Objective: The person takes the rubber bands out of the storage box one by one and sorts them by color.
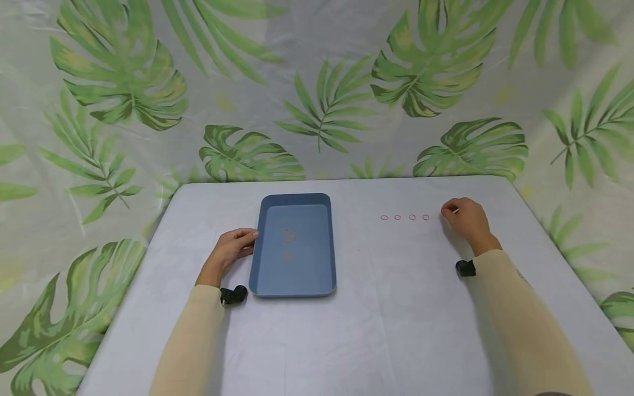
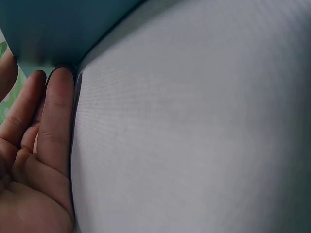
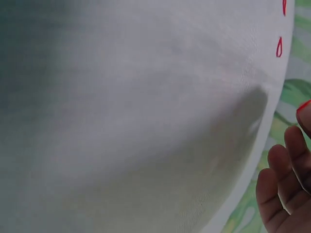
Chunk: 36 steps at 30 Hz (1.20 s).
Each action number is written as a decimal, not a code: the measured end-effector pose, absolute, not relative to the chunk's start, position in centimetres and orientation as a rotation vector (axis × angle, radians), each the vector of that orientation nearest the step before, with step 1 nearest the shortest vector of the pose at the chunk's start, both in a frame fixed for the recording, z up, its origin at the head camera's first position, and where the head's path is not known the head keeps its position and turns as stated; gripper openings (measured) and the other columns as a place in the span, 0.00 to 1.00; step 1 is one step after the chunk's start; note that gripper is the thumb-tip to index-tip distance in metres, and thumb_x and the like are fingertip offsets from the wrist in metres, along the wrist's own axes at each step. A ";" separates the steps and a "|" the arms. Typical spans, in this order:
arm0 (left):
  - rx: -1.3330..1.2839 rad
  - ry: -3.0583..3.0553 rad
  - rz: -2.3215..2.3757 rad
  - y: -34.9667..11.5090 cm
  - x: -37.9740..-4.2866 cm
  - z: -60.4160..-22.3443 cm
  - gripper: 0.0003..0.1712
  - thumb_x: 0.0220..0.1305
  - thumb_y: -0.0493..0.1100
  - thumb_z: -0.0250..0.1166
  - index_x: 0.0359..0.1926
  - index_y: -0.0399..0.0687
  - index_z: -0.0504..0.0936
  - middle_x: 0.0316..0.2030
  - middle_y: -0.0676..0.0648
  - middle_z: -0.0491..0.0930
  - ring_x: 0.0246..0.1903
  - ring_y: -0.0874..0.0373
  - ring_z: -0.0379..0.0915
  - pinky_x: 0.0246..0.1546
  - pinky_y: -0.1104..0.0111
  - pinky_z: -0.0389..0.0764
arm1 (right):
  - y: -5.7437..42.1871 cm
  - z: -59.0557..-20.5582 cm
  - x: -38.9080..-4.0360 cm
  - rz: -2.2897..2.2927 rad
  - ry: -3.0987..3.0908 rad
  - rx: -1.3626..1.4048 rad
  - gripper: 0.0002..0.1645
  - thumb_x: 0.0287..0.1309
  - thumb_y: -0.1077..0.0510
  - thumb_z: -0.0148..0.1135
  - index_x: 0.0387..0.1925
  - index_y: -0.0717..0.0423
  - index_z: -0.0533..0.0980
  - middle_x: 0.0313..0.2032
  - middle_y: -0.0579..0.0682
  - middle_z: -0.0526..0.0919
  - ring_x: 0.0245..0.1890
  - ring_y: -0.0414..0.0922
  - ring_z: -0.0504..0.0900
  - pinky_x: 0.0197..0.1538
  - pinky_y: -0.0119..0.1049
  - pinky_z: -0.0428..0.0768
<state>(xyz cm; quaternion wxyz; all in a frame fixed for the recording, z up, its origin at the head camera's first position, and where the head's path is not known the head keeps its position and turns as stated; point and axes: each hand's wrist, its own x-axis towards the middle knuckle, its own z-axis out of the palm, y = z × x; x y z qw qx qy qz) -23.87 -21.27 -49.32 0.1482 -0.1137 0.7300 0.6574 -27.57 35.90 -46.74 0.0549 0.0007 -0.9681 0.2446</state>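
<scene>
A blue rectangular tray lies on the table left of the middle, with a few thin tan loops inside it. At its left rim my left hand holds the edge, thumb at the rim and the other fingertips against the outer wall. Far to the right, my right hand pinches a thin red loop between thumb and forefinger, just above the cloth. The other fingers of that hand are loosely bent. Left of it, several thin red loops lie in a row.
A white cloth covers the table. Behind and beside it hangs a sheet printed with green leaves. A small black camera is strapped to the left wrist, and another black camera to the right wrist.
</scene>
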 end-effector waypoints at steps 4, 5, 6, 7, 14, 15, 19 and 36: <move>-0.328 2.091 1.897 -21.3 -23.9 -49.3 0.25 0.70 0.43 0.63 0.61 0.32 0.74 0.38 0.58 0.81 0.40 0.70 0.78 0.43 0.76 0.85 | 36.3 -47.1 -28.5 0.736 -2.980 -0.052 0.14 0.69 0.57 0.55 0.43 0.63 0.81 0.46 0.67 0.81 0.47 0.62 0.78 0.48 0.58 0.76; -0.326 2.091 1.894 -21.3 -23.9 -49.2 0.25 0.70 0.44 0.63 0.61 0.32 0.74 0.38 0.58 0.80 0.40 0.70 0.78 0.44 0.76 0.85 | 36.3 -47.2 -28.6 0.729 -2.993 -0.062 0.14 0.69 0.56 0.54 0.43 0.63 0.81 0.47 0.67 0.81 0.47 0.63 0.78 0.49 0.58 0.76; -0.321 2.090 1.893 -21.3 -23.8 -49.3 0.25 0.70 0.44 0.63 0.61 0.33 0.74 0.38 0.58 0.80 0.40 0.70 0.78 0.44 0.77 0.85 | 36.4 -47.2 -28.7 0.725 -3.005 -0.073 0.15 0.69 0.56 0.54 0.43 0.63 0.81 0.47 0.67 0.82 0.48 0.63 0.78 0.50 0.58 0.76; -0.319 2.090 1.892 -21.3 -23.8 -49.2 0.25 0.70 0.44 0.63 0.61 0.33 0.74 0.38 0.58 0.80 0.40 0.70 0.78 0.44 0.76 0.85 | 36.4 -47.3 -28.8 0.721 -3.015 -0.080 0.15 0.69 0.56 0.54 0.42 0.63 0.81 0.47 0.67 0.82 0.49 0.64 0.77 0.51 0.59 0.75; -0.315 2.087 1.894 -21.3 -24.0 -49.1 0.27 0.69 0.45 0.65 0.62 0.32 0.74 0.39 0.56 0.81 0.40 0.69 0.78 0.44 0.76 0.85 | 36.5 -47.4 -29.0 0.714 -3.056 -0.091 0.15 0.68 0.56 0.54 0.43 0.64 0.81 0.48 0.67 0.81 0.51 0.64 0.76 0.55 0.61 0.74; -0.319 2.086 1.896 -21.3 -24.0 -49.1 0.27 0.69 0.45 0.65 0.62 0.32 0.74 0.39 0.56 0.80 0.40 0.69 0.78 0.44 0.76 0.85 | 36.5 -47.4 -29.1 0.714 -3.060 -0.094 0.15 0.68 0.56 0.54 0.43 0.64 0.81 0.48 0.66 0.81 0.51 0.64 0.76 0.55 0.61 0.74; -0.322 2.084 1.891 -21.3 -24.0 -49.0 0.27 0.69 0.46 0.65 0.62 0.33 0.74 0.40 0.56 0.80 0.41 0.69 0.78 0.45 0.76 0.85 | 36.6 -47.7 -29.2 0.711 -3.060 -0.112 0.15 0.68 0.56 0.54 0.43 0.63 0.81 0.48 0.66 0.82 0.51 0.63 0.76 0.55 0.60 0.74; -0.326 2.098 1.871 -21.3 -23.8 -49.2 0.27 0.70 0.46 0.64 0.62 0.33 0.74 0.42 0.55 0.81 0.41 0.69 0.77 0.45 0.77 0.85 | 35.8 -47.6 -28.9 0.698 -3.085 -0.135 0.15 0.66 0.56 0.56 0.42 0.64 0.82 0.45 0.66 0.82 0.48 0.62 0.76 0.49 0.57 0.76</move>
